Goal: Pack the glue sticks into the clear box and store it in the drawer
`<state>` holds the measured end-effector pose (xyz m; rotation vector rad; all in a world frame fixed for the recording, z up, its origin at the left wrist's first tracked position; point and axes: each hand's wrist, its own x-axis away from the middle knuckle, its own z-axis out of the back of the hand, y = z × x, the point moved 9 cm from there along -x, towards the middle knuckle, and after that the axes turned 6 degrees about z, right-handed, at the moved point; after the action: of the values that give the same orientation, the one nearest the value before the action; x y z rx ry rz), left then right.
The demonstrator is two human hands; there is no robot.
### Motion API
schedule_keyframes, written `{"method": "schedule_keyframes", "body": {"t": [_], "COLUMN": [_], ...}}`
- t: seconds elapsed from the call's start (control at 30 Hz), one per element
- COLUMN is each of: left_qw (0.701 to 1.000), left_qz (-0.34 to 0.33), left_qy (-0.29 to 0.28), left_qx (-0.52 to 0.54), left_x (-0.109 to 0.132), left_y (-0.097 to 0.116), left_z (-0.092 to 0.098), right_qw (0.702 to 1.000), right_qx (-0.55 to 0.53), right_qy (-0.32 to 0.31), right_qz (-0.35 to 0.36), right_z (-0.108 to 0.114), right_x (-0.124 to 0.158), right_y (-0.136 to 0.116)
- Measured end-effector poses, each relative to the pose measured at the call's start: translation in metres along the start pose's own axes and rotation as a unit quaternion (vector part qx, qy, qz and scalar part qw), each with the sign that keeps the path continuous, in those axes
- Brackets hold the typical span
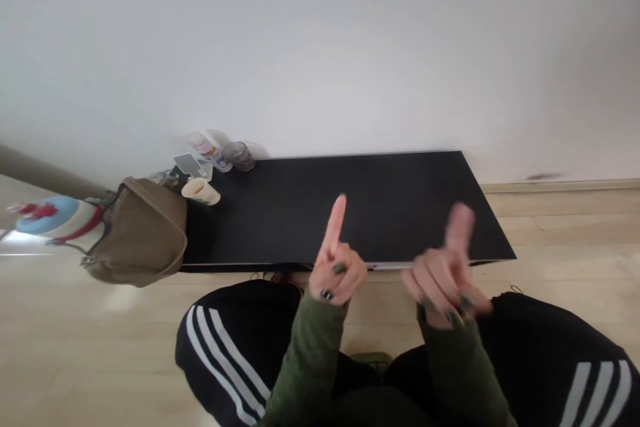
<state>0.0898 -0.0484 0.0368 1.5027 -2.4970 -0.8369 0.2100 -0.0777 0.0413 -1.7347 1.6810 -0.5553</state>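
Observation:
My left hand (339, 273) is raised over the front edge of a black tabletop (310, 207), palm toward me. Its index finger points up and away, while the thumb and other fingers curl in; a dark ring shows on one of them. To its right, my right hand (443, 277) makes a similar pointing shape, its index finger stretched out and smeared by motion. I see nothing in either hand, and neither visibly touches an object. Dark nail polish shows on both.
On the table's left end are a paper cup (201, 191) with liquid, a grey tumbler (239, 156), a spray can (210, 150) and a white card-like item (187, 165). A brown bag (143, 230) hangs over that side. A white wall (350, 47) stands behind.

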Motion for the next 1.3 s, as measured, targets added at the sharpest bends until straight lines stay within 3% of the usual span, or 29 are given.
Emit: {"method": "schedule_keyframes", "body": {"t": [0.07,0.2,0.37,0.47,0.53,0.57,0.63,0.73,0.77,0.83,0.93,1.1,1.3], "left_qw": [0.997,0.990,0.990,0.970,0.900,0.839,0.689,0.511,0.471,0.419,0.395,0.393,0.395], "left_qz": [0.007,0.005,0.011,0.044,0.058,0.050,0.003,-0.023,-0.010,0.025,0.054,0.059,0.067], "left_qy": [0.068,0.128,0.138,0.172,0.213,0.227,0.220,0.155,0.141,0.126,0.110,0.100,0.097], "left_qx": [0.042,0.058,0.001,-0.165,-0.376,-0.492,-0.691,-0.845,-0.871,-0.899,-0.910,-0.912,-0.911], "left_x": [-0.013,-0.012,-0.003,0.000,0.011,0.018,0.034,0.057,0.062,0.068,0.068,0.066,0.066], "left_y": [-0.023,-0.045,-0.042,-0.042,-0.040,-0.037,-0.035,-0.055,-0.063,-0.076,-0.086,-0.087,-0.086], "left_z": [0.030,0.070,0.078,0.085,0.099,0.105,0.111,0.119,0.125,0.137,0.145,0.146,0.148], "right_qw": [0.992,0.982,0.988,0.988,0.987,0.986,0.971,0.898,0.879,0.858,0.849,0.841,0.853], "right_qx": [-0.073,-0.144,-0.133,-0.133,-0.122,-0.110,-0.056,0.086,0.112,0.137,0.133,0.137,0.159], "right_qy": [0.100,0.123,0.080,0.069,0.075,0.085,0.123,0.279,0.314,0.359,0.381,0.398,0.402], "right_qz": [0.013,-0.020,-0.017,-0.032,-0.067,-0.094,-0.196,-0.329,-0.340,-0.341,-0.340,-0.339,-0.292], "right_z": [0.032,0.061,0.061,0.070,0.090,0.104,0.139,0.210,0.227,0.252,0.276,0.299,0.294], "right_x": [-0.012,-0.018,-0.012,-0.004,0.010,0.019,0.045,0.089,0.097,0.100,0.093,0.088,0.087], "right_y": [0.024,0.065,0.059,0.063,0.082,0.097,0.136,0.183,0.191,0.202,0.209,0.208,0.205]}}
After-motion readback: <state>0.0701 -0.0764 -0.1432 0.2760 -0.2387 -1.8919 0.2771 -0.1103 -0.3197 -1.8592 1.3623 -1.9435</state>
